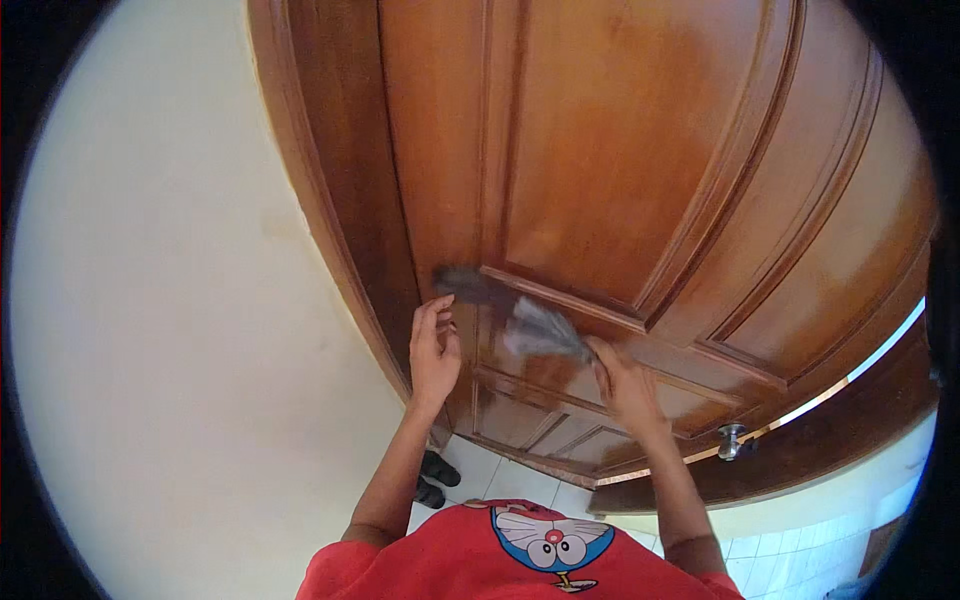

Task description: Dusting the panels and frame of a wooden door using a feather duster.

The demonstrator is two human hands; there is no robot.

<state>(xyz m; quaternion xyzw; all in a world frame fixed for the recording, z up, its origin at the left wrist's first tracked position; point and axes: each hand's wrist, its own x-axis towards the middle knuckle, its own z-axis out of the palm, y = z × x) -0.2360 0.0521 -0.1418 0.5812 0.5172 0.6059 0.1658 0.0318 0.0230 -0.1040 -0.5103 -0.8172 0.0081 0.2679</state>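
Observation:
My right hand (626, 382) is closed around one end of a grey, blurred cloth-like thing (544, 330), which spreads out to the left in front of the brown panelled wooden door (600, 150). Left of it, a dark blurred thing (461, 281) shows against the door; whether it is part of the same piece cannot be told. My left hand (436, 356) is raised just below this dark thing near the door's left edge, fingers loosely curled, with nothing visible in it.
A pale wall (172, 262) runs along the left, beside the wooden door frame (330, 172). The door has a round metal knob (729, 442) at lower right, with light showing through a gap beside it. Dark footwear (439, 469) is on the white tiled floor (517, 480).

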